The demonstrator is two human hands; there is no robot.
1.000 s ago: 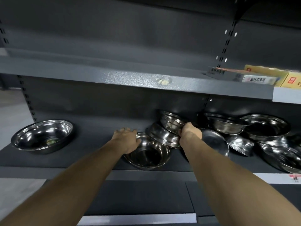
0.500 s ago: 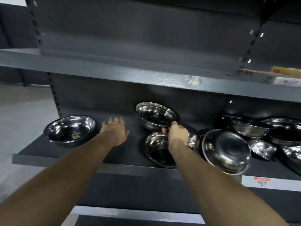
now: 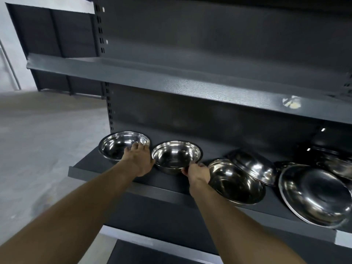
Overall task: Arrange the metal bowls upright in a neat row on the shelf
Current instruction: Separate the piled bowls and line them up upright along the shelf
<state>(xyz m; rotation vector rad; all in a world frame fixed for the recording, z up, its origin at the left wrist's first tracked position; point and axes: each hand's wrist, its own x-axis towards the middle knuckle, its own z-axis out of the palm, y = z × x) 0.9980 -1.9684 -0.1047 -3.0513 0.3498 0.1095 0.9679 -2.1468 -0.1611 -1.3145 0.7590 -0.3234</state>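
Right hand (image 3: 198, 173), lower centre of the frame: thumb and fingers pinch the near rim of the second metal bowl (image 3: 176, 156), which sits upright with its opening up. Whether its base rests fully on the shelf (image 3: 122, 180) cannot be told.

Left hand (image 3: 140, 159), just left of that bowl: fingers extended and slightly spread, tips over the near rim of the first metal bowl (image 3: 123, 145), thumb side close against the second bowl's left wall. It grips nothing.

The first bowl stands upright at the left end of the shelf, beside the second; their rims are near, apparently not touching.

Right of the right hand: a third bowl (image 3: 236, 182), opening up, tilted toward the camera. Behind it an overturned bowl (image 3: 253, 167) leans on it. Further right, a large bowl (image 3: 314, 195) stands on edge, its underside facing the camera. More bowls (image 3: 337, 164) crowd the right edge, partly cut off.

Above, the upper shelf (image 3: 190, 86) crosses the frame. Concrete floor (image 3: 47, 140) at left.
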